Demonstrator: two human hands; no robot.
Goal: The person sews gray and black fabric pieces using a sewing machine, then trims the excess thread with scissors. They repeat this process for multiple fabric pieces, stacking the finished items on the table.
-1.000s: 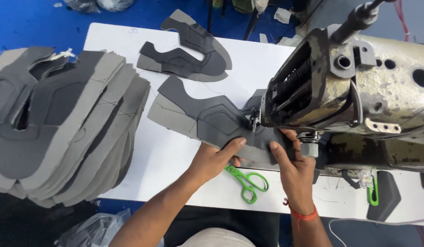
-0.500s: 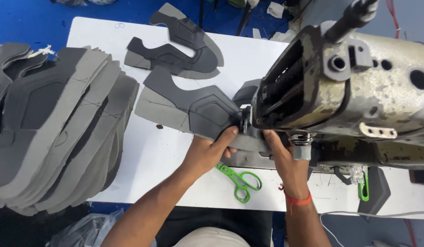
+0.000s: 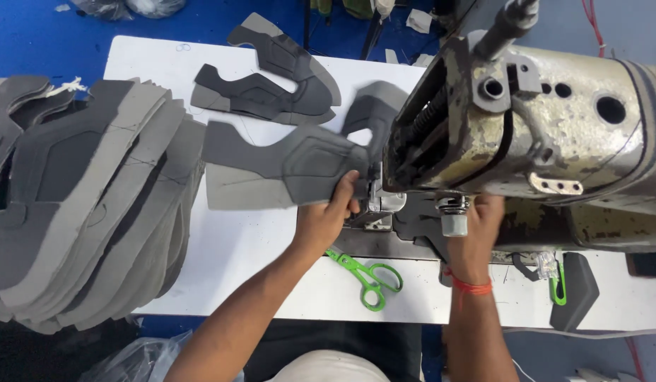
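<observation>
Blue floor all round, and a white worktop (image 3: 257, 247) in the middle of it with a worn industrial sewing machine (image 3: 554, 134) looming over the right side. Left hand (image 3: 328, 216) has its grip clamped on the edge of a grey shoe-upper panel (image 3: 300, 166), which lies flat on the worktop with its right end tucked in beside the machine's needle area. Right hand (image 3: 480, 237) is down at the machine bed, under the head — blurred, so whether its grip is closed on anything I cannot tell.

How far along? Judging by the layout, plenty is left — a thick stack of grey cut panels (image 3: 80, 205) sits at the left edge, while only two finished-looking dark pieces (image 3: 271, 81) lie at the far side. So one panel is in work at the machine, apparently early in the batch. Green-handled scissors (image 3: 367, 276) lie untouched near the front edge, between the two forearms.
</observation>
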